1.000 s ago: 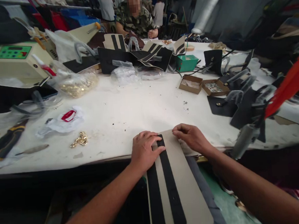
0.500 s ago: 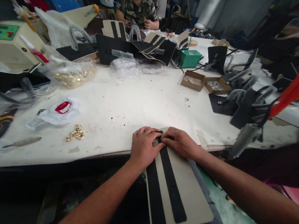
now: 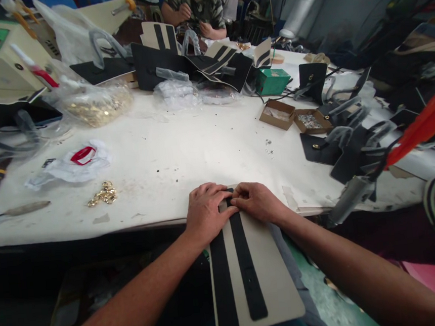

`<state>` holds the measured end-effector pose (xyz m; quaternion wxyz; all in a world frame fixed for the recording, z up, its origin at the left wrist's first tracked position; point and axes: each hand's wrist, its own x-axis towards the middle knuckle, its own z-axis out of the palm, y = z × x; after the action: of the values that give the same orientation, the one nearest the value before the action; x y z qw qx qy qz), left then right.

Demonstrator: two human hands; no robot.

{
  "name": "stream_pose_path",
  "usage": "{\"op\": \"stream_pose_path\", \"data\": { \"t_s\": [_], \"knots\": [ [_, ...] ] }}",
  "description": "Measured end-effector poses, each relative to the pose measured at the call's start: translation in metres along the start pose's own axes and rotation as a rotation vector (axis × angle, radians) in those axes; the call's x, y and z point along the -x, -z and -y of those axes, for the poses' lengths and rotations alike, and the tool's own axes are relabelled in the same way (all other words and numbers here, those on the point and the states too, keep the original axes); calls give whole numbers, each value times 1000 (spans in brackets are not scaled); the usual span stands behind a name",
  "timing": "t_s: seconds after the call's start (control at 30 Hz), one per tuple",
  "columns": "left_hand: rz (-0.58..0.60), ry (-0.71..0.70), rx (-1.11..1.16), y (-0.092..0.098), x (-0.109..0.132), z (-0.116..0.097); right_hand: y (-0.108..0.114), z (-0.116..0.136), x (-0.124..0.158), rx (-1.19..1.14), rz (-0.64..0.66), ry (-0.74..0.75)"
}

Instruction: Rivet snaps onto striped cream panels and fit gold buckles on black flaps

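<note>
A beige panel with rounded corners (image 3: pixel 277 279) slopes from the table edge down over my lap. Two black strips run along it: a left strip (image 3: pixel 223 284) and a right strap (image 3: pixel 244 252) with a small slot near its lower end. My left hand (image 3: pixel 208 209) lies over the panel's upper end, fingers bent over it and thumb pressed by the strap. Beside it, my right hand (image 3: pixel 257 200) is closed in a pinch at the strap's upper end. Whatever tiny piece may be between those fingertips is hidden.
Gold clasps (image 3: pixel 104 194) and a pointed awl (image 3: pixel 23 208) lie on the white table (image 3: pixel 201 149) at left. Small cardboard boxes (image 3: pixel 278 114) and black bag pieces (image 3: pixel 321 149) are at right. Across the table sits a person in camouflage (image 3: pixel 212 11).
The view has shifted slightly, so the table things appear a little farther left. Both hands keep their places on the panel. The person across has raised one hand.
</note>
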<state>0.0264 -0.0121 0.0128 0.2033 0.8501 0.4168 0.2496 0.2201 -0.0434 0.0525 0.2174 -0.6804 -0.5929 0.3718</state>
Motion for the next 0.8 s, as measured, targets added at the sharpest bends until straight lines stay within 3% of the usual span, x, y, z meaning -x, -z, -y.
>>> {"op": "stream_pose_path", "data": {
  "t_s": [0.23,0.5,0.63,0.73,0.8],
  "knots": [
    [10,-11,-24,2,-1,1,0,-2,1,121,-12,73],
    [25,-5,-42,5,-3,-2,-3,-7,14,-59,-104,182],
    [12,-3,-38,5,-3,-3,8,-17,59,-215,-445,244],
    [9,-9,-19,5,-3,-2,23,-46,108,-81,-845,199],
    [10,-10,-12,6,-2,-2,36,-73,137,67,-1108,90]
  ]
}}
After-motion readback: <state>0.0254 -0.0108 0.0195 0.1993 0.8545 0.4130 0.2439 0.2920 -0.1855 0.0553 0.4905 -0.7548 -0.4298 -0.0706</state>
